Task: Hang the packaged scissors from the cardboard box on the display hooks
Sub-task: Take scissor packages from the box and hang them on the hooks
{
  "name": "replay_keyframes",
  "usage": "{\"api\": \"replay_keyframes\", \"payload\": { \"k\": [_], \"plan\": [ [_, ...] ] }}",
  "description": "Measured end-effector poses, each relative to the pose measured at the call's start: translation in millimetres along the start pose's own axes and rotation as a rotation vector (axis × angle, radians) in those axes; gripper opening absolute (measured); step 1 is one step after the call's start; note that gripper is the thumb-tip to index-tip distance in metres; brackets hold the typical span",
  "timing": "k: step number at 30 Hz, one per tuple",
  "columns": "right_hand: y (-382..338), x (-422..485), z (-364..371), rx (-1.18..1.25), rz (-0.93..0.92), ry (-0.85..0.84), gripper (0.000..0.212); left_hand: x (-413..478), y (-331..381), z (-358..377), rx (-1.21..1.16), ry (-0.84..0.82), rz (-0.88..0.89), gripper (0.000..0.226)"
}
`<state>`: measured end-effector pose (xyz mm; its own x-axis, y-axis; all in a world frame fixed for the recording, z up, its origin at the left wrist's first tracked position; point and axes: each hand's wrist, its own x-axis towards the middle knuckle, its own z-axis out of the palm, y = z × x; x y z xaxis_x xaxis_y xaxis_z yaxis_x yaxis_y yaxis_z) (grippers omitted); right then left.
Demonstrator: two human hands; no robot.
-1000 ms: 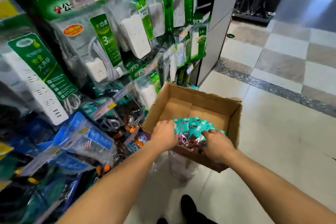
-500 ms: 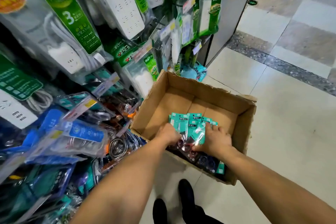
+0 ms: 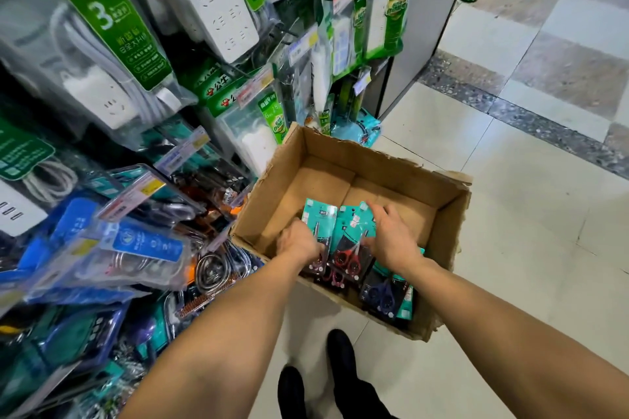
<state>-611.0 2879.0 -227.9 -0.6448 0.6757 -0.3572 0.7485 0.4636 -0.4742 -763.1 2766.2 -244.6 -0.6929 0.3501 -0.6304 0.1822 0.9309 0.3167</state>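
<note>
Hands (image 3: 299,246) (image 3: 391,240) grip packaged scissors (image 3: 345,238) inside cardboard box (image 3: 447,228).

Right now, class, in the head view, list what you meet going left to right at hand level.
Blue hanging packets → left hand → red-handled scissors pack → right hand → cardboard box wall → tiled floor.

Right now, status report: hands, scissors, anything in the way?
Left hand and right hand both grip the scissor packs inside the cardboard box. None lifted out yet. Hanging packs crowd the display beside it.
</note>
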Motion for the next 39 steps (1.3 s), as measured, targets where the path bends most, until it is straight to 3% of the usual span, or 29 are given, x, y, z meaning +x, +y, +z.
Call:
{"api": "replay_keyframes", "payload": {
  "k": [6,12,16,24,31,39],
  "plan": [
    [-16,5,-21,0.223,0.042,0.113,0.071,-1,-6,-17,-0.102,0.015,-0.055,0.028],
    [-16,-9,-32,0.484,0.158,0.146,0.052,-9,0,-30,-0.228,0.000,0.060,0.035],
    [-23,-16,-40,0.641,0.177,0.119,0.028,-26,1,-48,-0.471,-0.002,0.180,0.038],
    [-70,-41,-74,0.715,0.065,0.135,0.003,-73,-32,-89,-0.696,0.019,0.326,0.024],
    [-137,-92,-91,0.854,-0.128,0.194,0.017,-126,-81,-136,-0.830,0.062,0.427,0.018],
    [-206,-157,-78,0.864,-0.305,0.120,0.004,-210,-157,-176,-1.015,0.023,0.469,0.016]
  ]
}}
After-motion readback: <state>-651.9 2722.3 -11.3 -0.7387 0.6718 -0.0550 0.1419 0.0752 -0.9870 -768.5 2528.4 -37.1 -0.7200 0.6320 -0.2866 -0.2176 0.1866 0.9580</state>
